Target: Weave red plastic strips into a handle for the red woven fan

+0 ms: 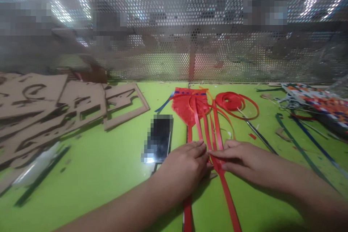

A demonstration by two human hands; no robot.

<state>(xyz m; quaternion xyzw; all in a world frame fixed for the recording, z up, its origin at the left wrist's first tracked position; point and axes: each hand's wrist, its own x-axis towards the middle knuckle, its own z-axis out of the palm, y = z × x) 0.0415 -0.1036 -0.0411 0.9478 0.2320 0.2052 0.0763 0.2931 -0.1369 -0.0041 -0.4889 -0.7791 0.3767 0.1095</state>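
Several red strips (216,127) run toward me from a red woven piece (182,107) with a blue strip threaded along its far edge. My left hand (187,161) is closed at the left side of these strips, its fingertips pressed on them. From the right, my right hand (240,157) grips the strips between its thumb and fingers, close to the left fingertips. What lies under the left palm is hidden. Below my hands, two red strip ends hang toward the front edge. A flat red coil (230,101) lies beyond my right hand.
A phone (160,137) lies left of the strips. Cut-out cardboard sheets (122,101) cover the far left, near a clear bag (36,166). A pen-like tool (261,136), loose strips (301,152) and a colourful woven piece (320,103) lie right. A perforated panel (174,54) closes the back.
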